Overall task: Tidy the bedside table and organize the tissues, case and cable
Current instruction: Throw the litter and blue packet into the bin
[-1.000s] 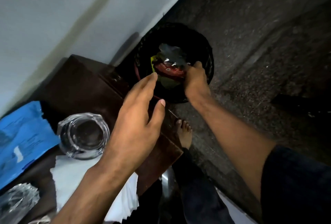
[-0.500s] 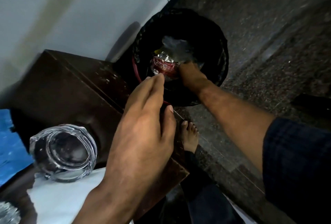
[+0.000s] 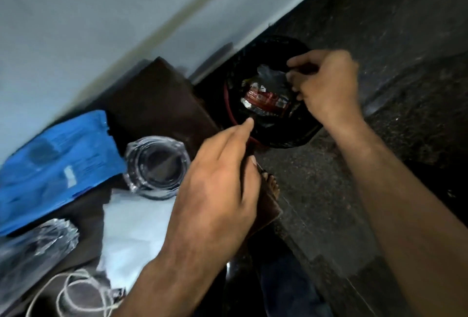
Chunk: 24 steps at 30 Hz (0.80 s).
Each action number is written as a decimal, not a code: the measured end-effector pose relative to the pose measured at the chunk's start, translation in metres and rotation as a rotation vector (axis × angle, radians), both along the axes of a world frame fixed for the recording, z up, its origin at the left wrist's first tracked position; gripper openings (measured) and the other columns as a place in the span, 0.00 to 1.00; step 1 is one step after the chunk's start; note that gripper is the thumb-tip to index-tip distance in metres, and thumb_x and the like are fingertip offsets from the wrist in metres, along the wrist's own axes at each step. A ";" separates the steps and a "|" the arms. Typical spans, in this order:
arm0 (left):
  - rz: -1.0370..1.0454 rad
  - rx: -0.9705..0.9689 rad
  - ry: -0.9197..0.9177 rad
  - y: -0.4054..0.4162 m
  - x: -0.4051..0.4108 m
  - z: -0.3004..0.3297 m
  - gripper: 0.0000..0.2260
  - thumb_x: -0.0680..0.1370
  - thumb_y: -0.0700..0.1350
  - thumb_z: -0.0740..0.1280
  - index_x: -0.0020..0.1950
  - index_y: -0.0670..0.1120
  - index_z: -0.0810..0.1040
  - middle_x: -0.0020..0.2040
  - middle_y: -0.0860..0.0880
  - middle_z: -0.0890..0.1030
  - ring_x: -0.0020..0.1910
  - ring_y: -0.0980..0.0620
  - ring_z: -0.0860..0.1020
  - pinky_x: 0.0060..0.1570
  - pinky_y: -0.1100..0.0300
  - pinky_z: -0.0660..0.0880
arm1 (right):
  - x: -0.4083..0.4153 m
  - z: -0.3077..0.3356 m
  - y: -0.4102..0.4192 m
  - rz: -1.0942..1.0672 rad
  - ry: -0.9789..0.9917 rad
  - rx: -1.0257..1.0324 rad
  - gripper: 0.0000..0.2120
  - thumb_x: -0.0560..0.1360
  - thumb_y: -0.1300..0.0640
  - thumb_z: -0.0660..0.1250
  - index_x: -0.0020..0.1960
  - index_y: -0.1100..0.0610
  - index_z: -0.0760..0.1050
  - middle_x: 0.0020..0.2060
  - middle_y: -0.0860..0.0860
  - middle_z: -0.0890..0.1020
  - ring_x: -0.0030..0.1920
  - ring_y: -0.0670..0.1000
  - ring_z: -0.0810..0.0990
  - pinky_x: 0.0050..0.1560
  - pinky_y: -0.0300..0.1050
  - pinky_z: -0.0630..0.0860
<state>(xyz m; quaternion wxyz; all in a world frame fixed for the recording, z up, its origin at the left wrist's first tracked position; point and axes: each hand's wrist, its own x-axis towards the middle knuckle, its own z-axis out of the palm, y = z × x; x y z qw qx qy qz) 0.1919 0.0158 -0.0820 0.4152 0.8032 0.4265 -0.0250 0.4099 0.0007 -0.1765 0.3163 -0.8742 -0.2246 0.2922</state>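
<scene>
- At six o'clock from the wall, the dark table [image 3: 157, 96] carries a blue packet [image 3: 50, 167] at nine o'clock, white tissues [image 3: 136, 230] at its middle and a glass ashtray [image 3: 157, 164] just above them.
- A black bin [image 3: 273, 88] stands on the floor at two o'clock from the table, wrappers inside.
- The left hand [image 3: 217, 190] hovers over the table edge, fingers relaxed and holding nothing.
- The right hand [image 3: 326, 83] is curled over the bin; what it pinches cannot be told.
- A white cable [image 3: 68, 291] lies coiled at seven o'clock.
</scene>
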 end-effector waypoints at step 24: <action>0.695 -0.067 0.037 0.015 -0.200 0.049 0.26 0.80 0.46 0.65 0.79 0.52 0.65 0.75 0.56 0.69 0.74 0.59 0.65 0.59 0.83 0.57 | -0.271 0.079 0.085 1.006 -0.273 -0.078 0.22 0.69 0.51 0.78 0.62 0.49 0.78 0.63 0.51 0.75 0.67 0.57 0.68 0.66 0.52 0.67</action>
